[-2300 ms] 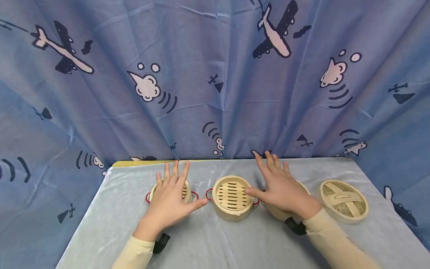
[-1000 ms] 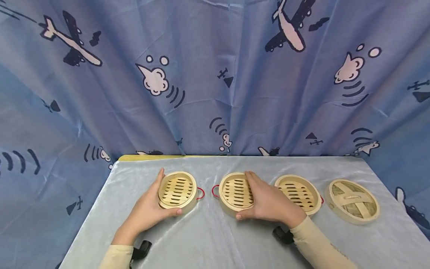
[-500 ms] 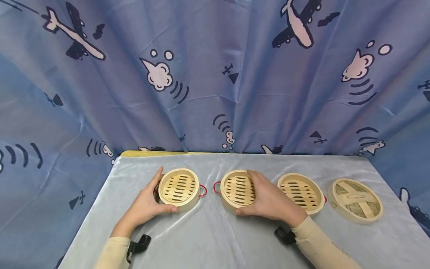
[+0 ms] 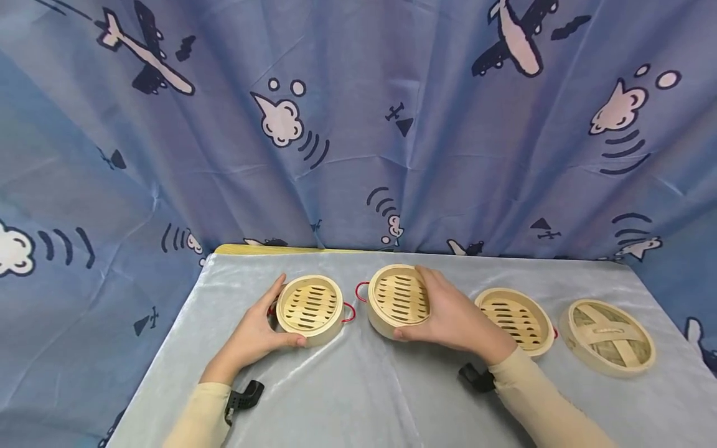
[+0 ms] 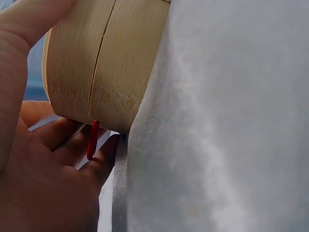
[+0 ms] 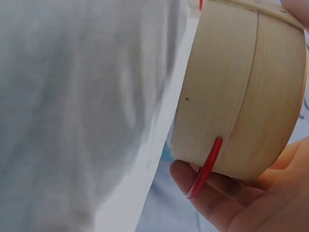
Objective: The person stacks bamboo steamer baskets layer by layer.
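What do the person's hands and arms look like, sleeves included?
The left hand and right hand are ungloved. The left sleeve and right sleeve are cream and close-fitting, with a small black device near each cuff.

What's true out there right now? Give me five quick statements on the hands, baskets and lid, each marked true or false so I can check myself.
1. The left hand holds the left basket, and the right hand holds the middle basket. True.
2. The lid lies at the right end of the row, next to the right basket. True.
3. The lid covers the left basket. False: the left basket is uncovered.
4. The lower handle in the right wrist view is blue. False: it is red.
5. Neither hand holds the right basket. True.
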### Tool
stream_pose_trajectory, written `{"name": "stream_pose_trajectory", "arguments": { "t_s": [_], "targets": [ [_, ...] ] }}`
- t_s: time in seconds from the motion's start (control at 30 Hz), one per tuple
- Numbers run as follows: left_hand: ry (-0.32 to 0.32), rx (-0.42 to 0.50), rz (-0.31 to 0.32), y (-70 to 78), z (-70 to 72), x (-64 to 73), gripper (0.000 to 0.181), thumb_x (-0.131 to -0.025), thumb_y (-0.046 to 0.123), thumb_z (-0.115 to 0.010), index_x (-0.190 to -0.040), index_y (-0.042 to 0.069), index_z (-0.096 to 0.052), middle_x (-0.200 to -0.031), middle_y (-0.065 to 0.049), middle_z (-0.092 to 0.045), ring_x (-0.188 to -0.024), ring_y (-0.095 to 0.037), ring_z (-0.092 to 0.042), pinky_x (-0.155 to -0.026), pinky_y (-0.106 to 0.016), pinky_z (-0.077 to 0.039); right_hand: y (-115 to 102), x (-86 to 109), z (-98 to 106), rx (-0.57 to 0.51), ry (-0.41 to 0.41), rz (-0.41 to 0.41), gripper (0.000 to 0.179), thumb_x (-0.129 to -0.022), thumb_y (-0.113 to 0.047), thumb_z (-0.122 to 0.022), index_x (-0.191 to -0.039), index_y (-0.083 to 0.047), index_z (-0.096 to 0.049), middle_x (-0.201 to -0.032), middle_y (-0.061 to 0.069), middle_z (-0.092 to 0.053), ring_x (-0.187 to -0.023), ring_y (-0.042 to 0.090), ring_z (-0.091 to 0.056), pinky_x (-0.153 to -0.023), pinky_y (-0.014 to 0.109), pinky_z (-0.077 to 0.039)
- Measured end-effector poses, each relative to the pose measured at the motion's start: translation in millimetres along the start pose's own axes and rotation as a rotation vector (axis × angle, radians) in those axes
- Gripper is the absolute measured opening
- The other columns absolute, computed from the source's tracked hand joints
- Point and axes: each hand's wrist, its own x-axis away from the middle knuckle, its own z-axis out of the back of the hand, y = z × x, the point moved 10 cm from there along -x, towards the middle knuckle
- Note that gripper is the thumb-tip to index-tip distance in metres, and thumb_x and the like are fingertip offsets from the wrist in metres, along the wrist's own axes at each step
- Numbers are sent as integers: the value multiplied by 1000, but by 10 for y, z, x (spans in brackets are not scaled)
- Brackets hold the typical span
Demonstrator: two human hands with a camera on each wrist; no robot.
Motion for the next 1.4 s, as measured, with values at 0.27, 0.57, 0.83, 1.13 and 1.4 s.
{"name": "stream_pose_trajectory", "arguments": {
  "t_s": [0.27,0.57,0.83,1.13,1.4],
  "targets": [
    [9,1,-29,42,-5,-49,128,-55,54,-94,-156,44,-17,-158,-4,-34,-139,-23,-38,-112,-52,-30,-244,-144,84,36,-9,49,135,-56,-82,-76,-156,-7,-25,-150,11,-39,-133,27,-44,-105,49,-41],
    [-4,33,-44,85,-14,-56,136,-55,50,-96,-158,43,-8,-156,4,-38,-139,-19,-39,-114,-50,-27,-560,-280,-17,47,-22,103,137,-55,-86,-72,-157,-7,-23,-152,10,-37,-135,28,-43,-106,46,-40],
    [-5,44,-52,107,-44,-48,136,-55,46,-97,-158,43,-8,-155,4,-38,-140,-18,-38,-114,-49,-27,-681,-347,-157,51,-37,114,137,-55,-85,-72,-156,-7,-25,-150,9,-39,-131,28,-47,-102,46,-44],
    [4,58,-90,176,-34,-57,138,-55,43,-97,-158,39,-6,-153,1,-39,-139,-19,-37,-113,-49,-30,-736,-413,-252,51,-18,103,136,-55,-88,-69,-157,-9,-26,-148,6,-41,-125,26,-51,-97,46,-48],
    [10,120,-101,373,61,32,136,-58,23,-99,-161,23,-9,-153,-10,-40,-138,-27,-39,-113,-53,-28,-909,-490,-350,48,-33,112,136,-56,-88,-69,-157,-8,-25,-148,8,-41,-127,25,-50,-98,43,-47]
  ]
}}
